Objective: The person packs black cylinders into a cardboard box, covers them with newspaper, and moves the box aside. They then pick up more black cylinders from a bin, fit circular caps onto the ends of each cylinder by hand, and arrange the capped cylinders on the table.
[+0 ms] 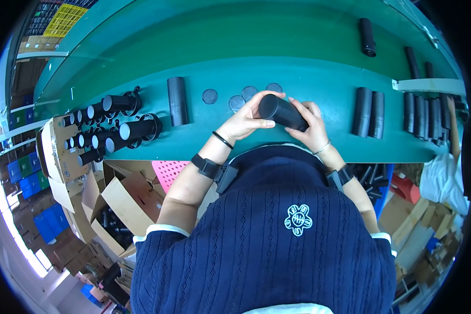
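Both of my hands hold a black cylindrical tube (285, 112) tilted over the green table (319, 78). My left hand (246, 119) grips its left end, with the thumb below the rim and the fingers behind. My right hand (314, 128) wraps round the other end, partly hiding it. The end facing left looks dark and flat. Just beyond the tube lie several flat, round dark discs (210, 96). Farther left, another black tube (177, 101) rests on the tabletop. Two more black tubes (362, 112) lie side by side to the right.
Rows of black cylinders with pale ends and ring-shaped parts (137, 129) crowd the table's left. More tubes (424, 115) line the right, where a co-worker's arm (453, 128) reaches in. Open cardboard boxes (133, 201) and a pink perforated stool (170, 174) stand below the near edge.
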A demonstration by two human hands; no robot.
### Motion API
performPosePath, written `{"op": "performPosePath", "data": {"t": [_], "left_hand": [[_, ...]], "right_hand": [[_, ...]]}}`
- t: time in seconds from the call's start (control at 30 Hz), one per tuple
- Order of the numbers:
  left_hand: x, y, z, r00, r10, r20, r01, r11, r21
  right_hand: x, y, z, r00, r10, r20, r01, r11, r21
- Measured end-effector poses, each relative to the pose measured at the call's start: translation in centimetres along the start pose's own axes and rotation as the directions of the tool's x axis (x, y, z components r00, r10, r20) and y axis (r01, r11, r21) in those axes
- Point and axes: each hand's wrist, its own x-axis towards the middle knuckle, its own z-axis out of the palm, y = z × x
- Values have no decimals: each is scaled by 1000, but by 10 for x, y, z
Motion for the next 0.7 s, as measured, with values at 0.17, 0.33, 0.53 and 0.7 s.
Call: {"op": "performPosePath", "data": {"t": [0.17,0.33,0.53,0.7], "left_hand": [[-3,15,-17,996,81,-33,-76,986,147],[-38,38,-137,487,656,-576,593,235,770],[-93,47,-206,317,444,-838,858,243,453],[-50,62,-136,751,293,-592,446,437,781]], "right_hand": [[20,9,-5,997,-76,7,76,989,-127],[99,90,-55,929,308,-207,-274,946,175],[207,218,-124,873,262,-412,-412,847,-335],[199,284,-142,855,316,-410,-516,587,-623]]}}
